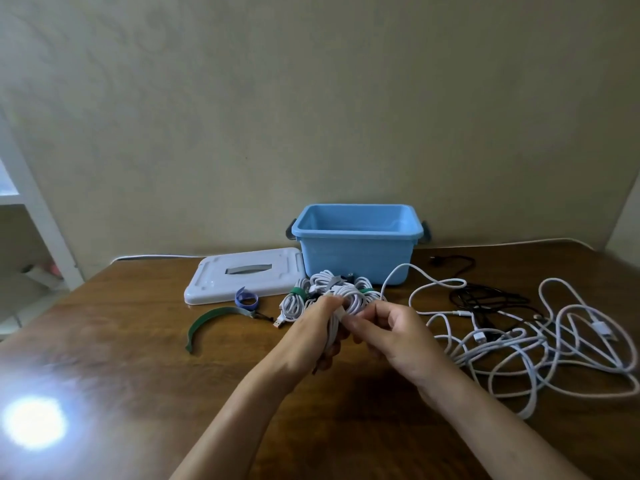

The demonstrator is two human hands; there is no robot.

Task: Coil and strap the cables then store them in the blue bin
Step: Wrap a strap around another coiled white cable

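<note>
My left hand (pixel 317 336) grips a coil of white cable (pixel 334 329) above the wooden table. My right hand (pixel 389 332) pinches the same cable just to the right of the coil. Its loose length (pixel 419 271) loops up toward the blue bin (pixel 356 247), which stands open at the back of the table. Behind my hands lie white coils (pixel 292 304) bound with green straps. A tangle of white cables (pixel 554 344) and black cables (pixel 485 296) lies to the right.
The bin's white lid (pixel 242 275) lies flat left of the bin. A loose green strap (pixel 207 322) and a rolled blue strap (pixel 246 298) lie in front of the lid. A bright light reflection (pixel 33 422) glares on the table at lower left.
</note>
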